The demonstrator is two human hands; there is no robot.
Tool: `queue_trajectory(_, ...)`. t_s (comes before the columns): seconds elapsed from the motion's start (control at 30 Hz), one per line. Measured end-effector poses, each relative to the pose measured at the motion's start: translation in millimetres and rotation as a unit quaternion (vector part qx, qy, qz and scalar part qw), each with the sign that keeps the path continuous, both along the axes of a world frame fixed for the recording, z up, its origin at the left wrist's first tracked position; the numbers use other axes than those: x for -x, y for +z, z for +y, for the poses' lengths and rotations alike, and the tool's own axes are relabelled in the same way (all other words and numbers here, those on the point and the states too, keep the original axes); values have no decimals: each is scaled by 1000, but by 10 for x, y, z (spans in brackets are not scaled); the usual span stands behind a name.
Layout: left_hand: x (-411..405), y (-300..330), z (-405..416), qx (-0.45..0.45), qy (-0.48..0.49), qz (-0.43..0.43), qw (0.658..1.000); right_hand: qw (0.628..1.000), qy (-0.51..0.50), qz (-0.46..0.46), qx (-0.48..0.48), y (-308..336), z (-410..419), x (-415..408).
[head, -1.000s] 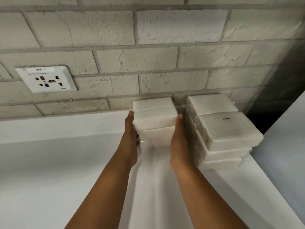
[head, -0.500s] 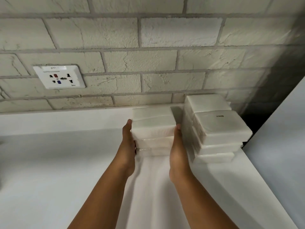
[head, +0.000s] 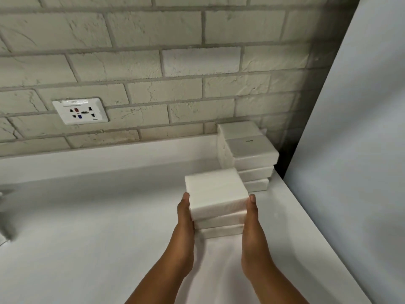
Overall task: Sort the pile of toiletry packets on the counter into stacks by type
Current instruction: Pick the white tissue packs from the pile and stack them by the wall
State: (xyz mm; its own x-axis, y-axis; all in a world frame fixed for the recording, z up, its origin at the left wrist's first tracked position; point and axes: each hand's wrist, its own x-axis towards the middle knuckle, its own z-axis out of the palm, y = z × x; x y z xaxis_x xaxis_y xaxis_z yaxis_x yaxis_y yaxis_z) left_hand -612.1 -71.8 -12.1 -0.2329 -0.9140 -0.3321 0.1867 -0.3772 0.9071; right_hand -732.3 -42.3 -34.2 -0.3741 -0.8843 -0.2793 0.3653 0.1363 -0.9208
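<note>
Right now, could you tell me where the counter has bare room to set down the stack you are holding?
The white counter is bare left of the left hand, out toward the white wall socket. It is crowded on the right: the stacked white packets fill the corner, close behind the held white packet stack and right hand.

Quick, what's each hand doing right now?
Left hand: pressed against the left side of the stack of white packets, holding it.
Right hand: pressed against the stack's right side, holding it too.

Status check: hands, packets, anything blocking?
Left hand and right hand clamp a three-packet stack. Sorted stacks sit behind by the wall. Nothing blocking.
</note>
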Motion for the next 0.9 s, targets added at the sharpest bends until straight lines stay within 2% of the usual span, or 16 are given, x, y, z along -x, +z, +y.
queue_trajectory(0.3,744,59,170,-32,-39,-30,998,998,-59,-7,-28,109,284,742)
queue_trajectory(0.47,996,109,90,-33,-64,-24,997,998,-54,2,-27,92,191,1023)
queue_trajectory(0.9,1205,56,-84,-19,-27,-24,999,1000,-10,-2,6,-72,-154,1274)
